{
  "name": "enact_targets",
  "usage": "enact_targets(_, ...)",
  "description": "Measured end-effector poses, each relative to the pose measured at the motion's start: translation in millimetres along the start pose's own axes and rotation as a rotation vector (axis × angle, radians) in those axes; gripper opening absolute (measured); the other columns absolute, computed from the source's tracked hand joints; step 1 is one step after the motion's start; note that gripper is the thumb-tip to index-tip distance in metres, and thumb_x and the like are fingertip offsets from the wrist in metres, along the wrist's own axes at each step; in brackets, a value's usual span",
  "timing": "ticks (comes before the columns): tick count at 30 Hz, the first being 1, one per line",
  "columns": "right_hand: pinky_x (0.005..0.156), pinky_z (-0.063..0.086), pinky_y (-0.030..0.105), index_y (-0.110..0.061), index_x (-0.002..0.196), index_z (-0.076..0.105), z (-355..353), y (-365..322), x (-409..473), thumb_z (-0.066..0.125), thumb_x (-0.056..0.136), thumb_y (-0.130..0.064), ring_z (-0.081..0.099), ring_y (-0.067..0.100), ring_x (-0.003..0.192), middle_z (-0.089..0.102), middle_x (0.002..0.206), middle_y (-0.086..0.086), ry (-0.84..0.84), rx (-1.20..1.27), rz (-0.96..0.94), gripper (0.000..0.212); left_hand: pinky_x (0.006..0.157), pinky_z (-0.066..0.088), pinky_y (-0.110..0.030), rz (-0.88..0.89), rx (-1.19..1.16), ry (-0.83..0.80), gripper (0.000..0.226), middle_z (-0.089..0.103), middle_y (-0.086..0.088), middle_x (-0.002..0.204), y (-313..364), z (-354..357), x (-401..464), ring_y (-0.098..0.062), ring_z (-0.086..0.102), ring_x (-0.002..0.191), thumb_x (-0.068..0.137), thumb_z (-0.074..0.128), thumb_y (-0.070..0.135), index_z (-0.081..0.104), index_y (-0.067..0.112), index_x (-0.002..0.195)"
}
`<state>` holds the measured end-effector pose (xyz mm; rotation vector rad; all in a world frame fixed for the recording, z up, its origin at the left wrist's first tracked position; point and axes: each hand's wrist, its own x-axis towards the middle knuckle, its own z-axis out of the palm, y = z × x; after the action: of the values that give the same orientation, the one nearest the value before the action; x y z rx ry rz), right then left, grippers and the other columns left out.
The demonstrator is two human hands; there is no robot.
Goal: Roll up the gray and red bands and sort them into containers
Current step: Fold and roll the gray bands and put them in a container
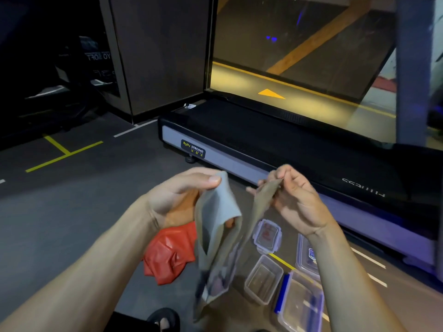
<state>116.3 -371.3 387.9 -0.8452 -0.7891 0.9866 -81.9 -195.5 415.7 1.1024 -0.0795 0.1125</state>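
Gray band [217, 226] hangs pinched in both grips above two empty containers [263, 279].

Open floor [72, 212] lies to the left of the red band [170, 255]. On the right, clear containers [263, 279] and lids [267, 236] crowd the floor beside the treadmill [263, 144], whose long deck blocks the way ahead. The hanging gray band [215, 236] screens the middle.

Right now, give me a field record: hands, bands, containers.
left hand: pinches one top edge of gray band
right hand: pinches the other top edge
gray band: unrolled, hanging between the hands
red band: crumpled on the floor, untouched
containers: clear, open, on the floor right of the bands
lids: loose beside the containers
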Motion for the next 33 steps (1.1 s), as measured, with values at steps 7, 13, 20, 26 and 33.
enact_targets(7, 0.103, 0.043, 0.059, -0.016, 0.091, 0.067, 55, -4, 15, 0.076, 0.088, -0.035, 0.068, 0.020, 0.089, 0.065, 0.087, 0.003, -0.066, -0.032, -0.142, 0.021, 0.072, 0.053, -0.029, -0.133, 0.091, 0.083, 0.043, 0.067, -0.014, 0.084, -7, -12, -1, -0.020, 0.067, 0.073, 0.073, 0.085, 0.024, 0.066, -0.005, 0.098)
enact_targets(13, 0.112, 0.040, 0.065, -0.014, 0.094, 0.070, 69, 2, 12, 0.066, 0.096, -0.025, 0.060, 0.040, 0.125, 0.068, 0.128, 0.015, -0.042, -0.236, -0.125, 0.011, 0.081, 0.055, -0.031, -0.185, 0.141, 0.012, 0.020, 0.074, -0.014, 0.095, -6, -17, -4, -0.021, 0.072, 0.084, 0.089, 0.064, 0.016, 0.076, 0.001, 0.095)
enact_targets(20, 0.102, 0.040, 0.072, 0.002, 0.100, 0.065, 67, 7, 8, 0.063, 0.098, -0.020, 0.052, 0.056, 0.125, 0.070, 0.131, 0.009, -0.058, -0.534, 0.020, 0.022, 0.095, 0.046, -0.042, -0.185, 0.288, 0.018, 0.050, 0.062, -0.026, 0.111, -10, -17, -3, -0.034, 0.058, 0.104, 0.096, 0.063, 0.022, 0.054, -0.024, 0.116)
enact_targets(26, 0.096, 0.052, 0.035, -0.015, 0.099, 0.072, 66, -1, 6, 0.065, 0.095, -0.026, 0.068, 0.025, 0.107, 0.073, 0.115, 0.017, -0.129, -0.684, 0.054, 0.013, 0.078, 0.044, -0.014, -0.169, 0.499, -0.034, 0.024, 0.064, 0.011, 0.081, -7, -7, -4, 0.003, 0.058, 0.082, 0.102, 0.049, 0.005, 0.057, -0.016, 0.094)
enact_targets(33, 0.082, 0.047, 0.028, -0.015, 0.098, 0.071, 60, -3, 7, 0.065, 0.098, -0.023, 0.059, 0.013, 0.086, 0.069, 0.089, -0.003, -0.222, -0.763, 0.126, 0.010, 0.052, 0.021, -0.019, -0.197, 0.614, -0.058, 0.031, 0.032, 0.006, 0.063, -7, -10, -6, -0.006, 0.024, 0.056, 0.102, 0.056, 0.016, 0.056, 0.020, 0.071)
